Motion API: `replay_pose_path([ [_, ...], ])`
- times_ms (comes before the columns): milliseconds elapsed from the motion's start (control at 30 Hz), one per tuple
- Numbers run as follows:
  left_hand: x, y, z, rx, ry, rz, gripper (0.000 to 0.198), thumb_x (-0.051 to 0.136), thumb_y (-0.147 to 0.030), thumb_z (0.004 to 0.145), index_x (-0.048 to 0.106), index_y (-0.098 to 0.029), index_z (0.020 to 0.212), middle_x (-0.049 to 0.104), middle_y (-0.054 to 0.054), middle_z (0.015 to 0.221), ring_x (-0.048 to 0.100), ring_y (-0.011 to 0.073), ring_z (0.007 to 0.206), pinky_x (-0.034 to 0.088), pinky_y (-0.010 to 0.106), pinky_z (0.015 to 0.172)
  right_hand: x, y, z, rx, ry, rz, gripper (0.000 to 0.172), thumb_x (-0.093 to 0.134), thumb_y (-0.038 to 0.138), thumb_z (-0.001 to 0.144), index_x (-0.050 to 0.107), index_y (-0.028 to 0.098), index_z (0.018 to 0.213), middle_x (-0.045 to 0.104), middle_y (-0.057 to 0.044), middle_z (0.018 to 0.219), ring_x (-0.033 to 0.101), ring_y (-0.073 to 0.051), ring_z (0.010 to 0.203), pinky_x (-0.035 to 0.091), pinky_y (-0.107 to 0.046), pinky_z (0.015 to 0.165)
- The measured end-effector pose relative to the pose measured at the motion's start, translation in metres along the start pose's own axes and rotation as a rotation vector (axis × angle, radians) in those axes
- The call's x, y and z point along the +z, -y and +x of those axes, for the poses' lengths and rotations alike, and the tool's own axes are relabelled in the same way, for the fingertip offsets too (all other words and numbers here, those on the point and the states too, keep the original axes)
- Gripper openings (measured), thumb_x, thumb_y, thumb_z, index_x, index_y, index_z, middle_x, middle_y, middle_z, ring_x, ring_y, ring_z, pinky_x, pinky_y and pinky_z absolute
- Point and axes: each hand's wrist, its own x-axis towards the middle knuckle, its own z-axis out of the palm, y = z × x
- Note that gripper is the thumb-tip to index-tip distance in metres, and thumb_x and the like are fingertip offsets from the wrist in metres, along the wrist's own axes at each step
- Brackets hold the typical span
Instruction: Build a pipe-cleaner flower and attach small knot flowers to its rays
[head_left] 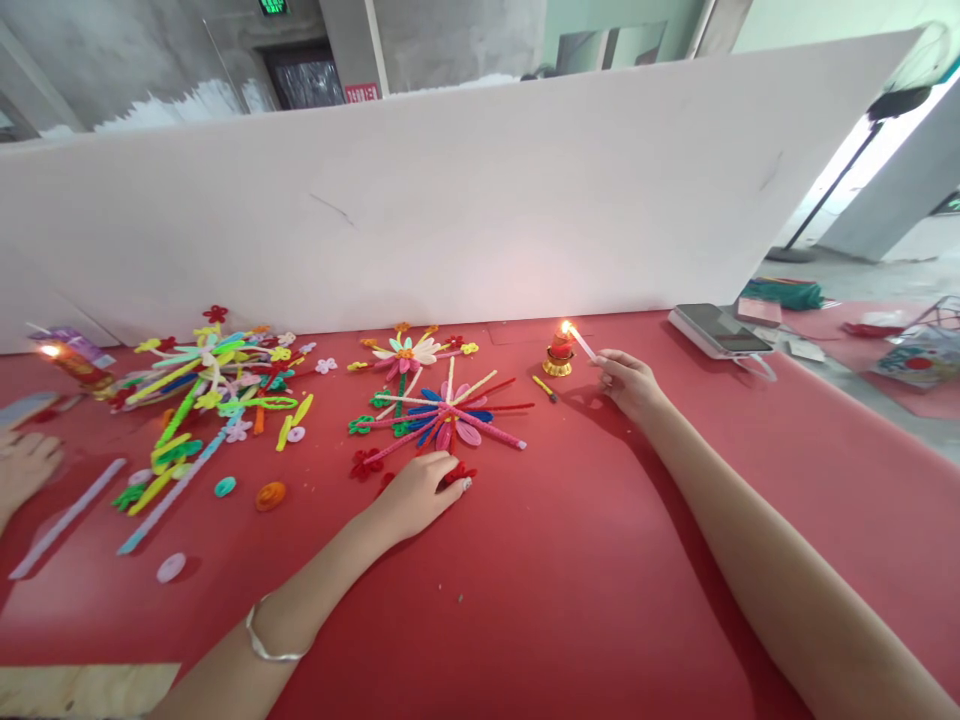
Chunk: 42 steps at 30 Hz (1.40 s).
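Observation:
My right hand [630, 385] pinches a pale, translucent glue stick [582, 342], whose tip is in the flame of a small red candle [560, 347] on a gold base. My left hand [420, 490], with a silver bangle at the wrist, rests low on the red table, its fingers bent around a small red pipe-cleaner flower [459, 473] that they partly cover. Just beyond it lies a large pipe-cleaner flower [448, 412] with pink, blue and red spokes. Behind that is a white-and-pink flower [406, 353]. A short yellow stick [544, 389] with a dark end lies near the candle.
A heap of colourful pipe-cleaner pieces [206, 365] spreads at left, with an orange coil [271, 496] nearer. Another person's hand [26, 465] is at the far left, near a second lit candle [79, 368]. A phone on a white device [720, 330] lies at right. A white panel [450, 210] stands behind.

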Motion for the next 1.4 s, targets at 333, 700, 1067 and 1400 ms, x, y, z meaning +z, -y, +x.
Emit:
replay_pose_path([
  [333,0.0010,0.0002,-0.0003,0.012,-0.009,0.006,0.025,0.042,-0.035,0.087,0.049,-0.018,0.070,0.052,0.002,0.073,0.049,0.0148,0.068,0.036,0.027,0.063,0.0005,0.0072,-0.0027,-0.008,-0.004,-0.034,0.030,0.079,0.034,0.050,0.062,0.024,0.072,0.065,0.001,0.073,0.040,-0.005,0.045,0.037,-0.022,0.042],
  [700,0.0004,0.0007,0.0003,0.010,-0.002,0.019,0.026,0.041,-0.036,0.087,0.046,-0.018,0.069,0.051,0.001,0.073,0.050,0.0152,0.069,0.036,0.026,0.063,-0.0018,0.0063,-0.0018,-0.007,0.009,-0.022,0.029,0.079,0.034,0.051,0.063,0.024,0.072,0.064,0.001,0.074,0.041,-0.005,0.046,0.037,-0.021,0.042],
  [1067,0.0007,-0.0001,-0.0001,0.001,0.007,0.025,0.026,0.041,-0.036,0.088,0.046,-0.018,0.069,0.050,0.001,0.073,0.050,0.0151,0.069,0.036,0.026,0.064,-0.0005,0.0087,-0.0021,0.006,0.002,0.001,0.026,0.079,0.033,0.052,0.064,0.023,0.070,0.064,0.000,0.072,0.041,-0.005,0.048,0.036,-0.021,0.043],
  [1400,0.0001,-0.0009,0.0004,0.004,0.012,0.038,0.026,0.041,-0.036,0.088,0.045,-0.018,0.069,0.050,0.001,0.073,0.050,0.0146,0.069,0.036,0.025,0.063,-0.0012,0.0071,-0.0001,-0.009,0.003,-0.012,0.026,0.079,0.035,0.053,0.063,0.023,0.070,0.064,0.001,0.071,0.041,-0.005,0.047,0.037,-0.021,0.042],
])
